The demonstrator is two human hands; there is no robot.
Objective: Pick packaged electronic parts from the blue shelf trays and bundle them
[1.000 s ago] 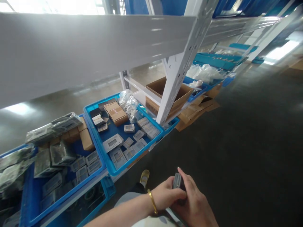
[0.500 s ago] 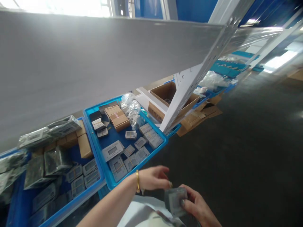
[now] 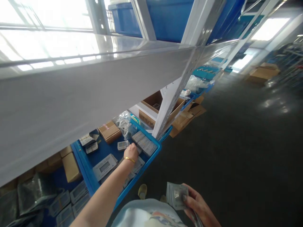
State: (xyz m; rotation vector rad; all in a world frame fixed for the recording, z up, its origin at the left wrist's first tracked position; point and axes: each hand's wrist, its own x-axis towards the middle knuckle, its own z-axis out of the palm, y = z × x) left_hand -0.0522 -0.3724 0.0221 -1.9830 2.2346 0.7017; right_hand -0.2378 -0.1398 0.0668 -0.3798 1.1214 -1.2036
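My left hand [image 3: 131, 152], with a gold bracelet on the wrist, is down in a blue tray [image 3: 142, 167]. Its fingers curl downward over small grey-and-white panels; what they hold is hidden. Just left of it lies a small banded stack of panels [image 3: 123, 145], and to its right are larger stacks of pale panels [image 3: 145, 143]. A big white panel with a dark window [image 3: 105, 167] sits nearer the tray's left side. Low in front of my body, my right hand [image 3: 197, 203] grips a stack of grey, see-through-looking square panels [image 3: 176, 195], thumb on top.
A grey shelf [image 3: 94, 91] overhangs the trays, with a white slotted upright [image 3: 169, 104] at the tray's right corner. Brown cartons [image 3: 109, 131] and clear plastic bags [image 3: 125, 124] lie in the tray. An open cardboard box [image 3: 174, 110] stands beyond the upright.
My left hand has left the stack in my right hand and moved forward and left into the tray. The view has shifted; the right hand still holds its panels.
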